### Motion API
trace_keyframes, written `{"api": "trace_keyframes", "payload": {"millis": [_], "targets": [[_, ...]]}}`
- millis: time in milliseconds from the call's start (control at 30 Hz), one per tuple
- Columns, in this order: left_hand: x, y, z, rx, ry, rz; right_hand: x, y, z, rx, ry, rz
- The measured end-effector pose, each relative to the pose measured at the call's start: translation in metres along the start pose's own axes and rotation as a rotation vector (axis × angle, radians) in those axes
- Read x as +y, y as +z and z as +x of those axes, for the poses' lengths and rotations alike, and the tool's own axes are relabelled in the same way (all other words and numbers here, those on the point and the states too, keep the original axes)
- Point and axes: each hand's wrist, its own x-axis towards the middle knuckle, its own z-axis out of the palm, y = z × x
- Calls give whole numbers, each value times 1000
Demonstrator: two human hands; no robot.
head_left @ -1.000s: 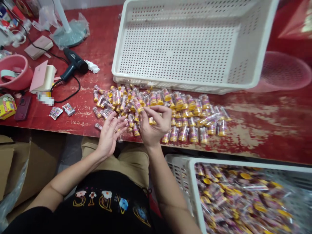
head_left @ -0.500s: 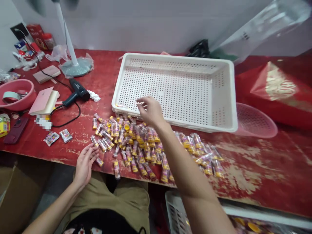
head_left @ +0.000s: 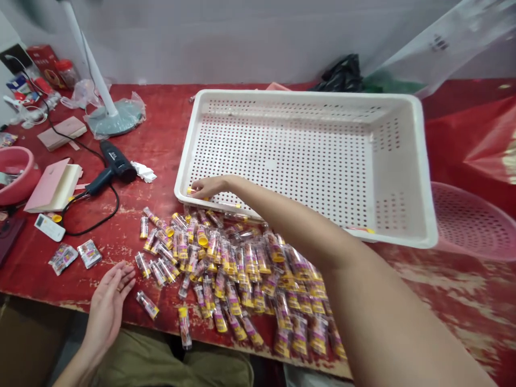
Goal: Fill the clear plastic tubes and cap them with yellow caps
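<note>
A heap of several small wrapped tubes with yellow caps [head_left: 237, 269] lies on the red table in front of me. My right hand [head_left: 207, 187] reaches into the near left corner of the white perforated basket [head_left: 403, 231], its fingers closed on one yellow-capped tube [head_left: 190, 191] at the basket floor. At the table's front edge my left hand [head_left: 108, 303] rests with fingers stretched out, holding nothing. One stray tube [head_left: 147, 304] lies just right of its fingertips.
A black heat gun [head_left: 113, 164] with its cord, a pink notebook [head_left: 54, 185], a pink bowl [head_left: 16, 174] and a fan base [head_left: 115, 118] stand at the left. Two small packets [head_left: 76, 255] lie near the front edge. A pink mesh basket [head_left: 471, 220] sits at the right.
My right hand has gone from over the heap to the basket's near left corner with a tube. My left hand has dropped to the table's front edge. The view has tilted up.
</note>
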Motion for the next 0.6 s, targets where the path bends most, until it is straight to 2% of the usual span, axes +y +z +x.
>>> {"api": "trace_keyframes", "payload": {"millis": [233,400,467,533,600], "targets": [[11,34,12,-39,21,6,20,-5,-7,-30,-73,89],[13,37,15,-4,33,12,37,-8,-24,-72,-47,118],[14,31,16,12,52,9,47,-10,-38,74,-12,133],[15,23,19,20,65,6,57,-13,-54,324,77,118],[15,14,23,20,68,1,63,-14,-71,518,174,78]]}}
